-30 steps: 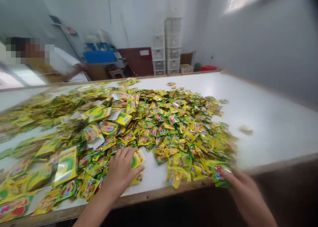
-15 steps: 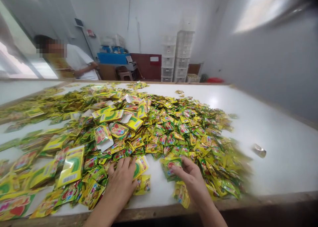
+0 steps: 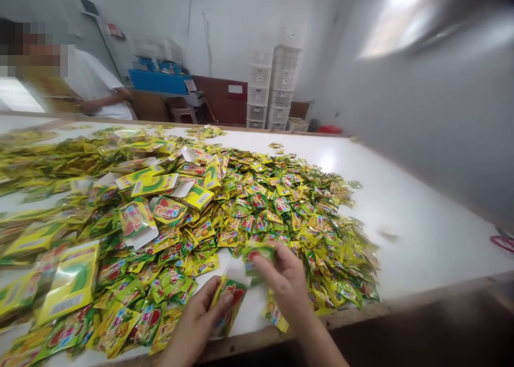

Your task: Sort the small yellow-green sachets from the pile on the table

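My left hand is closed around a small printed candy box, its white flap standing open at the top, just above the table's front edge. In my right hand a green candy packet with a red watermelon print is pinched between thumb and fingers; whether more packets lie behind it I cannot tell. The packet is close to the open end of the box. Below my right hand lies a yellow packet. A large heap of yellow and green packets spreads behind both hands.
Several candy boxes, such as one with an open white flap, lie on the heap and to the left. The white table has a raised wooden edge. A person stands at the far left. White crates are stacked behind.
My left hand has picked up a box from the table and turned it upright toward my right hand. My right hand still holds the green packet, now nearer the box. The view has shifted right.
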`<state>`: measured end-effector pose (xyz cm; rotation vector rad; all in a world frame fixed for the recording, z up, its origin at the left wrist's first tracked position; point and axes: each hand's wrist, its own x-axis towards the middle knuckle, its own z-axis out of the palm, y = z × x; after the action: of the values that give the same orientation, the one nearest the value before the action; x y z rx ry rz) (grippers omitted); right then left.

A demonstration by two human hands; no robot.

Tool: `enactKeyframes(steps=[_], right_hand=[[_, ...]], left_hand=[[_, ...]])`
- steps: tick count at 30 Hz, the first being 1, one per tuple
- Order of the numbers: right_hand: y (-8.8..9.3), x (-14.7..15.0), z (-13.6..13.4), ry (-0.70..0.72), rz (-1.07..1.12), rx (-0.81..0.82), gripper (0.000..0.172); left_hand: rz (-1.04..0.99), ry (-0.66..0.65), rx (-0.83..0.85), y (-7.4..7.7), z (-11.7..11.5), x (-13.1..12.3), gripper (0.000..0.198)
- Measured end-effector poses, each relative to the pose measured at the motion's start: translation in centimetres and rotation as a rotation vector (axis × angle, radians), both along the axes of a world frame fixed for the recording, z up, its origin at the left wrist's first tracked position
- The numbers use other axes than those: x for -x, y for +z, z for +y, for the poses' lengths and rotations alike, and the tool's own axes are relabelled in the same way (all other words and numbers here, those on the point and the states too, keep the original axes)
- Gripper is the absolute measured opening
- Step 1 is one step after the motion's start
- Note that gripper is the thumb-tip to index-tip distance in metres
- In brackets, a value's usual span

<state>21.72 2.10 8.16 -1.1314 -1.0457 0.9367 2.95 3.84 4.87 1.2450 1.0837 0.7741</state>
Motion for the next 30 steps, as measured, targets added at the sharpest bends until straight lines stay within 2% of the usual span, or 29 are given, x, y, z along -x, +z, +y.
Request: enactKeyframes(steps=[4,7,11,16,19,22,25,27,30], right_hand=[[-1.7,1.6,0.5,-0.007,-0.43,-0.138,0.01],[-1.9,1.5,0.6,0.087,-0.541,-0.136,0.007],[0.3,0.9,1.1,0.269,-0.671,-0.058,0.015],[4.1,0.7,1.6,0.551,-0.833,-0.06,0.009],[5.3,0.7,1.5,0.63,-0.89,-0.041,0.018],[5.2,1.0,1.2,0.586,-0.967,-0.013,0.018],[4.1,1.9,1.1,0.507,-0.965,-0.003,0.025],[3.1,2.7,1.2,0.414,-0.913,-0.007,0.03],[1.5,3.5,1.7,0.254,-0.806,-0.11,0.028]], left_hand=[[0.052,0.005,-0.09,-1.2,-0.6,0.2,0.037],[0.088,0.03,-0.129,-2.3,-0.9,0.7,0.033],[0.042,0.012,-0.147,-3.0,-1.3,0.8,0.035],[-0.068,-0.077,-0.103,-2.3,-0.6,1.3,0.03],[-0.083,-0.146,-0.087,-1.9,-0.1,1.6,0.022],[-0.169,-0.104,-0.083,-2.0,-0.3,1.3,0.021],[-0.26,-0.013,-0.07,-2.2,-0.8,0.6,0.026],[-0.281,0.047,-0.049,-2.2,-1.0,0.4,0.03],[-0.297,0.093,-0.043,-2.6,-1.0,0.6,0.029]])
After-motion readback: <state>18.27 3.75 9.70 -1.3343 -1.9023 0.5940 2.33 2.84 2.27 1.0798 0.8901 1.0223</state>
